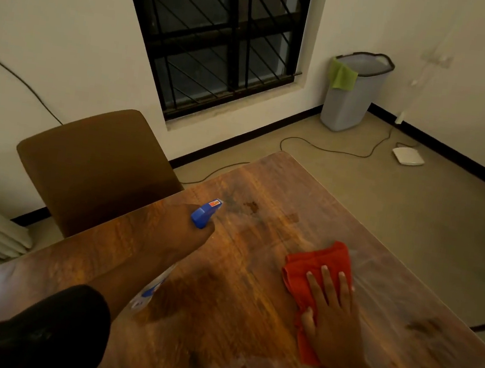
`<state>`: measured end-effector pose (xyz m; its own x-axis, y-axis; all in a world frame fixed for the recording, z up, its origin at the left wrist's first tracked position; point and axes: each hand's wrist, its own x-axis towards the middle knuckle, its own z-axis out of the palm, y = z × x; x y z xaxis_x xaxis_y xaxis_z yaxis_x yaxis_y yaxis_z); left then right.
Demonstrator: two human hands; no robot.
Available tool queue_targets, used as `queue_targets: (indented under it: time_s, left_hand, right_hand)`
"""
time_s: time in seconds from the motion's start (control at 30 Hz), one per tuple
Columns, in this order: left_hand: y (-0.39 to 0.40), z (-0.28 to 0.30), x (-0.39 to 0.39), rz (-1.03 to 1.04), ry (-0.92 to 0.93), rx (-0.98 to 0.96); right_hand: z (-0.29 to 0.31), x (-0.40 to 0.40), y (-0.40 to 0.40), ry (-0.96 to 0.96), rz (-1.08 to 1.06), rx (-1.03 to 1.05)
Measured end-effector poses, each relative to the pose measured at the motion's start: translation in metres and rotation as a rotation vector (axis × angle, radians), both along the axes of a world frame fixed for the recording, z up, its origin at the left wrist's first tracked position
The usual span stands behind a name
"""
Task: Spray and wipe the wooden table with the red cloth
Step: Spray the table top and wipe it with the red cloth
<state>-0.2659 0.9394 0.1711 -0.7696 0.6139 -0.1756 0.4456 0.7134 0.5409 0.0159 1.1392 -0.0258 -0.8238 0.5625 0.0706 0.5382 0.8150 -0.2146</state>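
The wooden table (252, 292) fills the lower half of the view, with dark wet patches near its middle and far end. My left hand (182, 231) grips a spray bottle (205, 213) with a blue trigger head, nozzle aimed toward the table's far end; the clear bottle body shows below my forearm. My right hand (330, 314) lies flat with straight fingers on the folded red cloth (313, 269), pressing it against the tabletop on the right side.
A brown chair (97, 166) stands against the table's left edge. On the floor beyond are a grey bin (352, 102) with a green rag over its rim, a cable (331, 149) and a white device (408, 156). A barred window (217, 34) is in the wall.
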Motion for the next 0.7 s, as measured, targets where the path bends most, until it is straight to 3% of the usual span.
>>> queue_targets:
  time_s: [0.17, 0.4, 0.5, 0.6, 0.7]
  left_hand:
    - [-0.009, -0.003, -0.012, -0.007, -0.012, -0.078]
    - [-0.043, 0.007, -0.024, 0.039, -0.138, 0.06]
    - [-0.056, 0.006, -0.028, 0.085, -0.146, 0.106]
    - [-0.059, 0.004, -0.026, 0.1, -0.11, 0.176]
    - [-0.059, 0.0, -0.03, 0.111, -0.127, 0.211]
  right_hand:
    - [0.001, -0.017, 0.017, -0.027, 0.031, -0.019]
    - [0.02, -0.131, 0.051, -0.192, -0.081, -0.072]
    - [0.022, -0.172, -0.004, -0.166, 0.103, -0.128]
    - [0.014, -0.174, -0.072, -0.138, 0.398, -0.054]
    - [0.011, -0.172, -0.07, -0.153, 0.509, -0.048]
